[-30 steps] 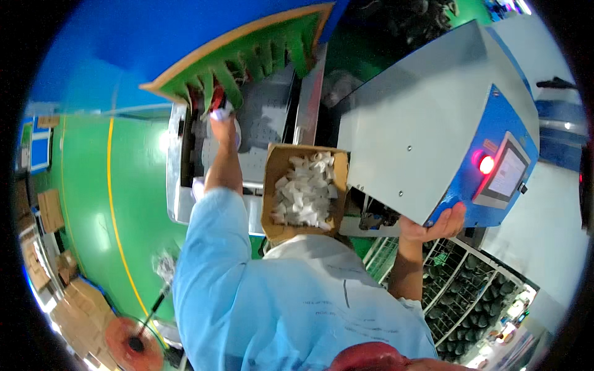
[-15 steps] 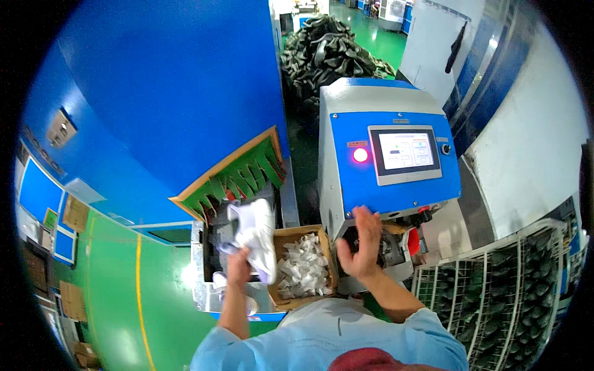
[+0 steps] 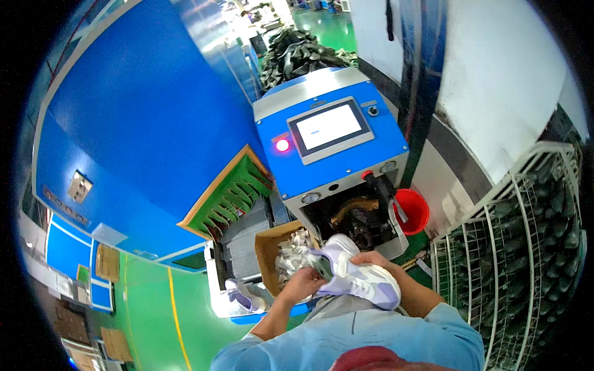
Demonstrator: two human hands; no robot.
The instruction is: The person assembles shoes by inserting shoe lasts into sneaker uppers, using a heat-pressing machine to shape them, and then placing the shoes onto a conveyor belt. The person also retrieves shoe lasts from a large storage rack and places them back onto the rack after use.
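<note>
A white and lavender sneaker [image 3: 356, 272] is held tilted in front of my body, its toe pointing to the lower right. My left hand [image 3: 302, 285] is closed at the shoe's opening, where something greenish-grey shows inside. From the right side, my right hand [image 3: 374, 263] grips the upper around the forefoot; some of its fingers are hidden. A second sneaker [image 3: 244, 298] of the same colours lies at the left on the conveyor's near end. Beside my left hand stands a cardboard box [image 3: 266, 255] holding crumpled white pieces [image 3: 289, 256].
Ahead stands a blue and grey machine [image 3: 272, 127] with a screen [image 3: 328, 131], a lit red button and a dark open bay. To its right is a red bucket [image 3: 413, 211]. A wire rack [image 3: 489, 266] of dark shoe-shaped pieces borders the right; a large blue cabinet [image 3: 154, 123] fills the left.
The sneaker has moved from over the conveyor to in front of my body. My right hand has left the machine's front and taken hold of it too. The view has turned to the right.
</note>
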